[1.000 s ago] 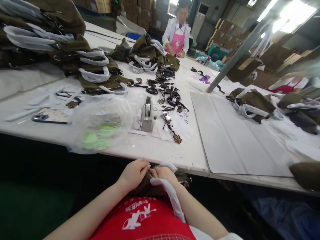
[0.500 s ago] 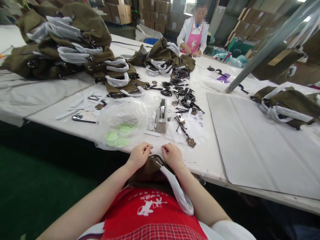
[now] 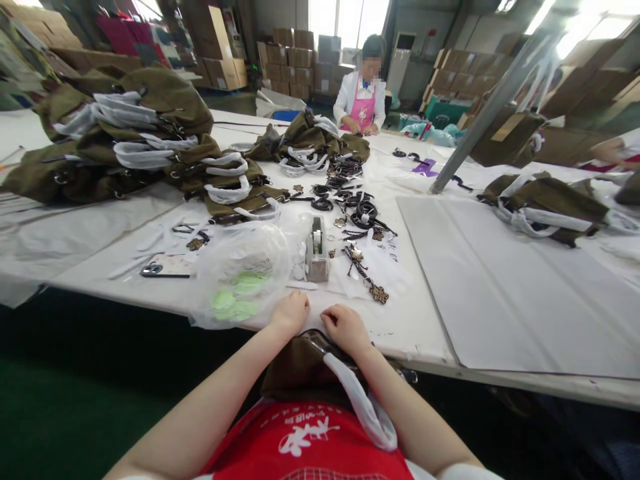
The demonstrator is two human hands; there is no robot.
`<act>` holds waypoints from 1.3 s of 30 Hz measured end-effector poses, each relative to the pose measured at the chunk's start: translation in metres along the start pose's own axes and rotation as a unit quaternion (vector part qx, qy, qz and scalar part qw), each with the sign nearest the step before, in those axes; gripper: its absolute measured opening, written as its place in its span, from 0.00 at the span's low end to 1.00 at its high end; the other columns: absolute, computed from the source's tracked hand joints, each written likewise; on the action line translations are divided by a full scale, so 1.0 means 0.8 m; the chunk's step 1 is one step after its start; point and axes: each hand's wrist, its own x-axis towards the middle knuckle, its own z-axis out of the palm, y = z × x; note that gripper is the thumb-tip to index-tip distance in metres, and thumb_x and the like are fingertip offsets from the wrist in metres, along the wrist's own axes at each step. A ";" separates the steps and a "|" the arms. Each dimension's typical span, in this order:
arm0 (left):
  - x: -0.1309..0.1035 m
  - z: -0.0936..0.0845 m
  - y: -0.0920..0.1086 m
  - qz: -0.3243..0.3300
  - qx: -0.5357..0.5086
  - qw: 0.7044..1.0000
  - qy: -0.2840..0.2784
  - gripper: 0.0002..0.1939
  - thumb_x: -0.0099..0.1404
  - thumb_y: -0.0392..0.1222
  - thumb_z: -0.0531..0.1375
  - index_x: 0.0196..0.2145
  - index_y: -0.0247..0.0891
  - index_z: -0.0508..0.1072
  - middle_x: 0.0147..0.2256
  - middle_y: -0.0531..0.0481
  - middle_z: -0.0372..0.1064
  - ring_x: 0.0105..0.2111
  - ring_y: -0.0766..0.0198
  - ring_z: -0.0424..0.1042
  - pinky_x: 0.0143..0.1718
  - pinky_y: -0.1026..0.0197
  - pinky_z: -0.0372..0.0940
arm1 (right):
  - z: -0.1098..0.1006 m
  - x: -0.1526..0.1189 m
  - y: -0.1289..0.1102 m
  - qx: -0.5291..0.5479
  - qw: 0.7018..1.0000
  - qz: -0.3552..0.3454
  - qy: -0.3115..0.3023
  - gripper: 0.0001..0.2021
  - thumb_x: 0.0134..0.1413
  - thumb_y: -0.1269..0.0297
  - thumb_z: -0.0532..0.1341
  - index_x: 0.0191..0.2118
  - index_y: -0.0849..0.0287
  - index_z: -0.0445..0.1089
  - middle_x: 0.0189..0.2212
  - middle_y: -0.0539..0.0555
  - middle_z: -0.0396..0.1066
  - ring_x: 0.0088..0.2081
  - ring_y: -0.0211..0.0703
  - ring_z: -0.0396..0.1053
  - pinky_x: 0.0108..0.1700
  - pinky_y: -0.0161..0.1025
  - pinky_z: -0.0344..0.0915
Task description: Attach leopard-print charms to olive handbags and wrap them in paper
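An olive-brown bag [image 3: 290, 363] rests upright between my body and the table edge, its white-wrapped handle [image 3: 357, 397] hanging toward my apron. My left hand [image 3: 291, 313] is closed just above the bag's top edge, fingers curled down. Facing it across a small gap, my right hand [image 3: 346, 327] is pinched, thumb against the fingers. Whatever either hand grips is hidden or too small to make out. Just beyond the hands stands a tape dispenser [image 3: 317, 260]. A braided charm strap with a spotted flower tag [image 3: 379, 293] lies to its right.
A clear plastic bag with green pieces [image 3: 235, 293] and a phone [image 3: 167, 265] lie at left. Olive bags [image 3: 135, 133] are piled behind them. Black straps [image 3: 365, 213] lie mid-table. Grey board [image 3: 480, 287] and a metal post [image 3: 470, 127] are at right. A co-worker [image 3: 361, 100] stands opposite.
The camera view has tilted up, so the table sits lower in the picture. My left hand has turned, its fingers now curled more out of sight. The right hand stays pinched by the bag.
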 end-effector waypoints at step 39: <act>-0.113 0.000 -0.021 0.022 -0.101 0.992 0.074 0.06 0.65 0.38 0.55 0.40 0.38 0.69 0.40 0.45 0.73 0.42 0.56 0.73 0.45 0.56 0.65 | -0.092 0.087 -0.018 0.024 0.971 0.204 -0.125 0.08 0.44 0.75 0.65 0.19 0.62 0.70 0.11 0.50 0.63 0.18 0.36 0.63 0.27 0.34 0.58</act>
